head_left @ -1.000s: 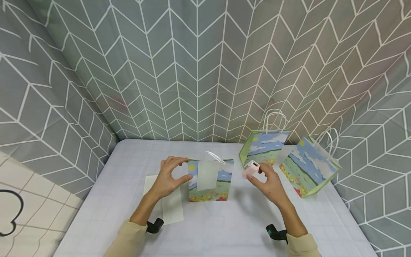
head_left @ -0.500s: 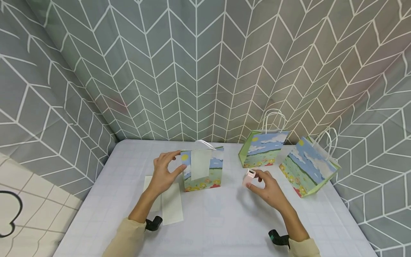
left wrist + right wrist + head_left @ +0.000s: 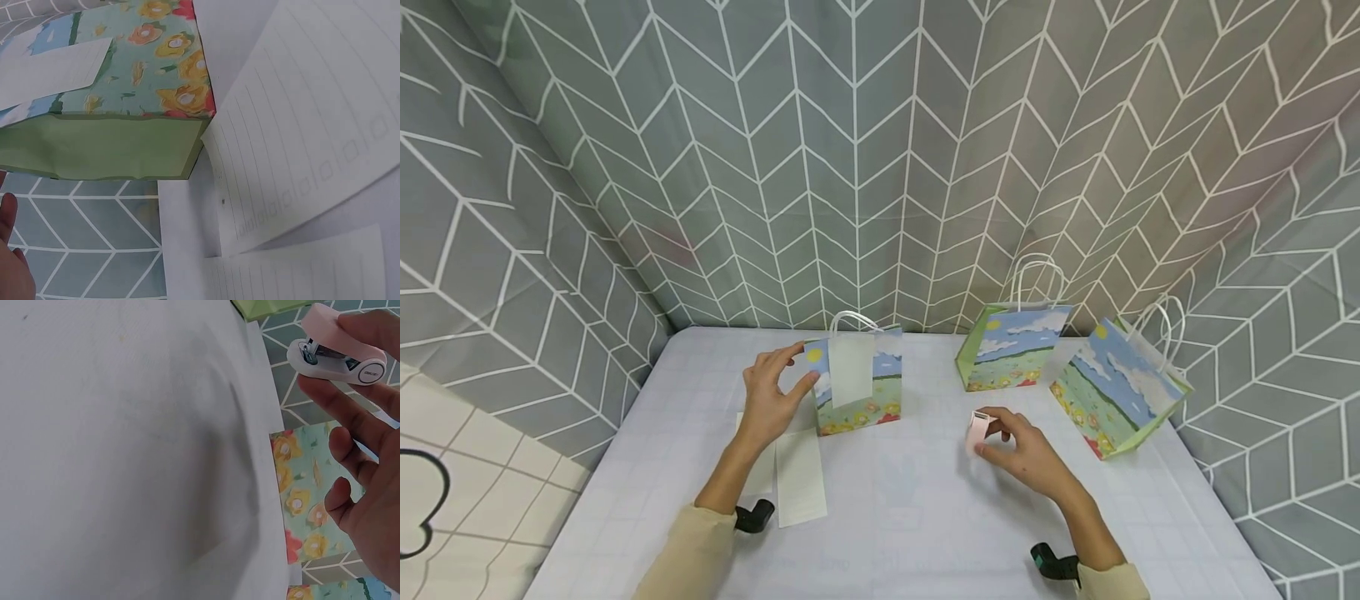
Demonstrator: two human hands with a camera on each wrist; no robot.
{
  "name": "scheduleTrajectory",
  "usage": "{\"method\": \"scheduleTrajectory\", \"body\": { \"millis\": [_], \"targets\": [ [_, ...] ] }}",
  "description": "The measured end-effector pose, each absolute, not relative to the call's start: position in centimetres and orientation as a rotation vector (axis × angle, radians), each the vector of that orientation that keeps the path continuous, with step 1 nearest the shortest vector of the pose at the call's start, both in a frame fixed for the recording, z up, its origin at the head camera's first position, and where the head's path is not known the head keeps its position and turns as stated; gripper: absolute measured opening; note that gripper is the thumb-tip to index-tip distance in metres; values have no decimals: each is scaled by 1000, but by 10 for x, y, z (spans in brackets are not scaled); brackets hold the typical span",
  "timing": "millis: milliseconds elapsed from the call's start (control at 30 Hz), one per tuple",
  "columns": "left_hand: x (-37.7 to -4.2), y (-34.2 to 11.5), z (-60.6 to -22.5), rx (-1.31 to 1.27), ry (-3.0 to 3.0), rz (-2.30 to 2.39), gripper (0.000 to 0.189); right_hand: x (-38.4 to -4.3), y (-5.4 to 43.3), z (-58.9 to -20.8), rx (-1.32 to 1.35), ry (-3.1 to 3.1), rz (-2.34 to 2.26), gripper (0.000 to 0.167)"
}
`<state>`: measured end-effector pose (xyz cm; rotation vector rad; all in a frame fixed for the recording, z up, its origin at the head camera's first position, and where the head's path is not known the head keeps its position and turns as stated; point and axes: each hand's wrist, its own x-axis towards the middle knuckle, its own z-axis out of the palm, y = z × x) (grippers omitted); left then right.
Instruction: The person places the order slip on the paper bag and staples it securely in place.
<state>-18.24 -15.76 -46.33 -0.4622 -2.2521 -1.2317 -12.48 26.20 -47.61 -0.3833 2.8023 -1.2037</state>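
On the table (image 3: 887,533), our left hand (image 3: 767,400) pinches a paper bag (image 3: 856,392) by its edge, our right hand (image 3: 1022,454) curls round a pink stapler (image 3: 977,432), paper sheets (image 3: 797,479) beside us.

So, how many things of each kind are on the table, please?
Paper gift bags: 3
Lined paper sheets lying flat: 2
Pink stapler: 1
Total: 6

Even, bright, soft light; faint shadows; head view bows at edges; wrist views slightly soft.
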Motion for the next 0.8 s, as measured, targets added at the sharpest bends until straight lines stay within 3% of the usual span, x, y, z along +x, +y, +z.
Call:
{"method": "scheduleTrajectory", "body": {
  "millis": [800],
  "targets": [
    [-201,-193,-458,-270,-2282,-1149,54,-122,285,-492,-280,2746,-1102,59]
  ]
}}
